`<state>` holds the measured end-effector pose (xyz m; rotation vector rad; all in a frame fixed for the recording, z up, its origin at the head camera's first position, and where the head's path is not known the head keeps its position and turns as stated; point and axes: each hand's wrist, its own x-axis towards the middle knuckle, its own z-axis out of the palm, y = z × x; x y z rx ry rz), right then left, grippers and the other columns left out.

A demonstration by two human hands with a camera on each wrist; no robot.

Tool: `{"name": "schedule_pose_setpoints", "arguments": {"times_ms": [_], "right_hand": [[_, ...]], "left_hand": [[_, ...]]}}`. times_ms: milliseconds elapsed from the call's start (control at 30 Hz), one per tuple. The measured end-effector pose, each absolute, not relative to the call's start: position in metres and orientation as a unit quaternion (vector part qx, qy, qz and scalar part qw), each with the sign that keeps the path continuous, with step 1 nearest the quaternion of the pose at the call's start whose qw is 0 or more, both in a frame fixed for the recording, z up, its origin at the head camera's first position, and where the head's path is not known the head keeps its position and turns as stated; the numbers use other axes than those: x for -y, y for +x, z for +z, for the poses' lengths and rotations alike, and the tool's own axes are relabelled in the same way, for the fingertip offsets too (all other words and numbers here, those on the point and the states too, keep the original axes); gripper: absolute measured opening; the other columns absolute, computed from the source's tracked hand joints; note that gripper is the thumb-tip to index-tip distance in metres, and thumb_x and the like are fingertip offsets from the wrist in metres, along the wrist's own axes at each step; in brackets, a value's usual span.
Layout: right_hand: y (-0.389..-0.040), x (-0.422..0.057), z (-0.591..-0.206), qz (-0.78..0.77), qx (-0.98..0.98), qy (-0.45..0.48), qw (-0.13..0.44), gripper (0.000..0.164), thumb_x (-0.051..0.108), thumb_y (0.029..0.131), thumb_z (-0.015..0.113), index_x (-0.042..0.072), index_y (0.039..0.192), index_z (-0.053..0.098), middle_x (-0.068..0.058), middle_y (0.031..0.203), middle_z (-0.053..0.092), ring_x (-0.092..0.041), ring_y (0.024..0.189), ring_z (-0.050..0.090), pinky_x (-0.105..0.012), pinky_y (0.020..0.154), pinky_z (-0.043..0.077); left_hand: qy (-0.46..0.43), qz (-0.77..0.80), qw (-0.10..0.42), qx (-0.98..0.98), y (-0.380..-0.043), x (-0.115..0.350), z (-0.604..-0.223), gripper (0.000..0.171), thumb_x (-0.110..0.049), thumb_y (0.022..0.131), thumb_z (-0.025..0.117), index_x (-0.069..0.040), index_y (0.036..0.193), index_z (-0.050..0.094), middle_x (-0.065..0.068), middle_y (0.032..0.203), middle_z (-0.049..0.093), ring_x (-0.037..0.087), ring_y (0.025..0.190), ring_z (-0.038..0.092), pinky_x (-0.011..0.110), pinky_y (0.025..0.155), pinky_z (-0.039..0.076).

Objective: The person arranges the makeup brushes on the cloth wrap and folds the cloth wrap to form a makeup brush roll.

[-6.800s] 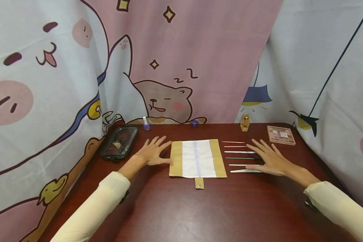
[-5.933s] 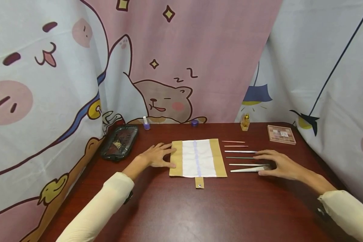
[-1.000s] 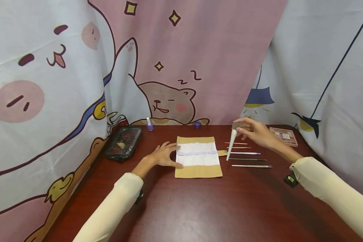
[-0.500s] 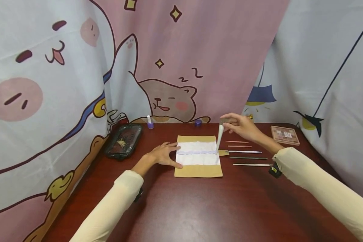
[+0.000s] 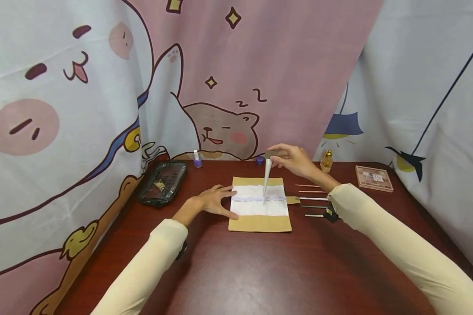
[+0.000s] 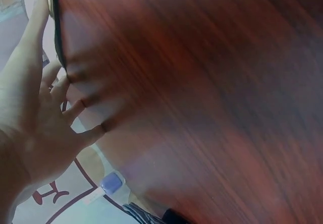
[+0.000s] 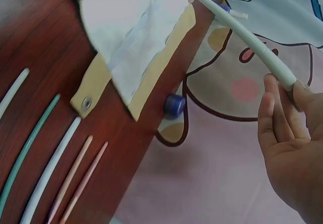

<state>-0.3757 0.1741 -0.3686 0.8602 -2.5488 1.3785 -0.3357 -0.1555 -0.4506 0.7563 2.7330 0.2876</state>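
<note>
A tan and white cloth brush roll lies unfolded on the table, its snap strap pointing right. My left hand rests at its left edge, thumb and fingers spread. My right hand pinches a thick makeup brush by its bristle end. Its white handle slants down over the middle of the roll; whether the tip touches the cloth I cannot tell. The right wrist view shows this brush between thumb and fingers. Several thin brushes lie to the right, partly hidden by my right forearm.
A black-rimmed clear pouch lies at the back left, near a purple nail polish bottle. Along the back stand a small purple jar and a gold bottle. An eyeshadow palette lies at the back right.
The roll has turned so its strap points right instead of toward me. My right hand has taken up the thick brush and carried it left over the cloth. My left hand stays at the edge.
</note>
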Motion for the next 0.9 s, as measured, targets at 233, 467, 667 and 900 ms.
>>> {"name": "schedule_pose_setpoints", "arguments": {"times_ms": [233, 467, 667, 900], "right_hand": [[-0.384, -0.151, -0.375, 0.459, 0.839, 0.286, 0.059, 0.031, 0.014, 0.101, 0.069, 0.008, 0.131, 0.069, -0.014, 0.099, 0.079, -0.018, 0.08, 0.076, -0.029, 0.07, 0.061], [-0.391, -0.129, -0.386, 0.475, 0.831, 0.282, 0.068, 0.03, 0.012, 0.1, 0.071, 0.009, 0.13, 0.071, -0.012, 0.095, 0.079, -0.019, 0.078, 0.076, -0.029, 0.068, 0.06], [-0.394, -0.113, -0.397, 0.487, 0.828, 0.267, 0.075, 0.029, 0.011, 0.1, 0.071, 0.008, 0.129, 0.072, -0.013, 0.094, 0.079, -0.021, 0.078, 0.077, -0.03, 0.068, 0.061], [-0.396, -0.101, -0.408, 0.495, 0.829, 0.249, 0.077, 0.03, 0.011, 0.101, 0.069, 0.005, 0.13, 0.071, -0.016, 0.1, 0.079, -0.023, 0.079, 0.077, -0.029, 0.07, 0.061]], "left_hand": [[0.262, 0.101, 0.144, -0.949, -0.335, 0.155, -0.451, 0.104, -0.072, 0.078, 0.077, -0.029, 0.163, 0.036, -0.006, 0.173, 0.021, 0.037, 0.159, 0.014, 0.065, 0.12, 0.023], [0.258, 0.1, 0.156, -0.948, -0.337, 0.157, -0.449, 0.105, -0.074, 0.077, 0.077, -0.029, 0.163, 0.036, -0.006, 0.173, 0.021, 0.035, 0.158, 0.015, 0.065, 0.118, 0.027], [0.254, 0.106, 0.167, -0.947, -0.341, 0.16, -0.446, 0.103, -0.071, 0.077, 0.08, -0.029, 0.162, 0.039, -0.008, 0.172, 0.023, 0.031, 0.159, 0.016, 0.06, 0.119, 0.029], [0.26, 0.109, 0.171, -0.944, -0.343, 0.162, -0.447, 0.098, -0.069, 0.082, 0.077, -0.028, 0.162, 0.039, -0.005, 0.172, 0.024, 0.032, 0.158, 0.018, 0.061, 0.119, 0.03]]}}
